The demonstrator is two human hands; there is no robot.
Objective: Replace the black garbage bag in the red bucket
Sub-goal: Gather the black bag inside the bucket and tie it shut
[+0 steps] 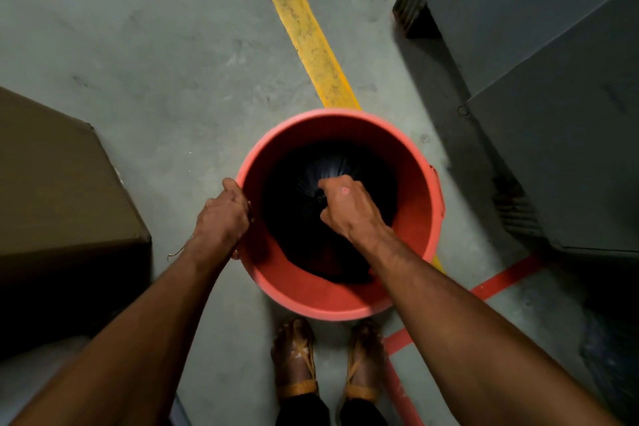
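**A:** Where is the black garbage bag point(332, 218) sitting?

**B:** It is lying down inside the red bucket point(420, 183), gathered to a twisted neck. Your right hand point(345, 206) is closing its grip tight around that neck. Your left hand point(224, 218) is clamping the bucket's rim, fingers curled over the edge.

**A:** How is it going to handle?

**B:** Thin, soft, slippery plastic, and probably weighty, since it is looking full. You are holding the best spot; I'd judge the bunched neck least likely to tear.
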